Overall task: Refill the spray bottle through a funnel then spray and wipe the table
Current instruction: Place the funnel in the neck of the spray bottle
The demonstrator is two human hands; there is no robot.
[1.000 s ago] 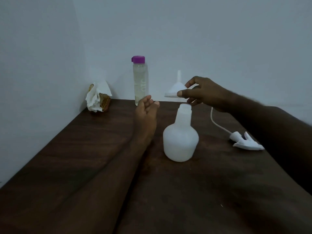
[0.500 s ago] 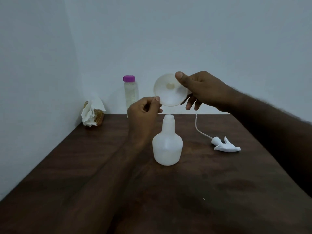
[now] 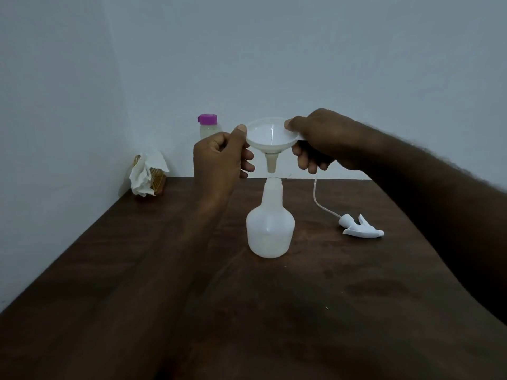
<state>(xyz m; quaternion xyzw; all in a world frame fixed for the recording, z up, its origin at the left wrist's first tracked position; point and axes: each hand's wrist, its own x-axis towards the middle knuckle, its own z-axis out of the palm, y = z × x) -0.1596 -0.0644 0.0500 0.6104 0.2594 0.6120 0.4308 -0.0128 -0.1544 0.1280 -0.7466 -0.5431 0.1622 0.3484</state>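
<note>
Funnel (image 3: 271, 135) hovering spout-down just above spray bottle (image 3: 270, 229).
Left grip (image 3: 219, 157) and right grip (image 3: 321, 141) are each pinching its rim.

One bench (image 3: 356, 311) is carrying one white spray bottle (image 3: 270, 231), one loose spray head (image 3: 359, 229), one clear bottle (image 3: 208, 128) with a purple cap and one wad of tissue (image 3: 145, 174). Two hands are showing, the left hand (image 3: 219, 157) and the right hand (image 3: 323, 141), sharing one funnel (image 3: 270, 137).

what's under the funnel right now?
The spray bottle stands right below the funnel, its open neck under the spout with a small gap, not inserted. The left hand and right hand hold the rim. Liquid inside the bottle cannot be told.
</note>
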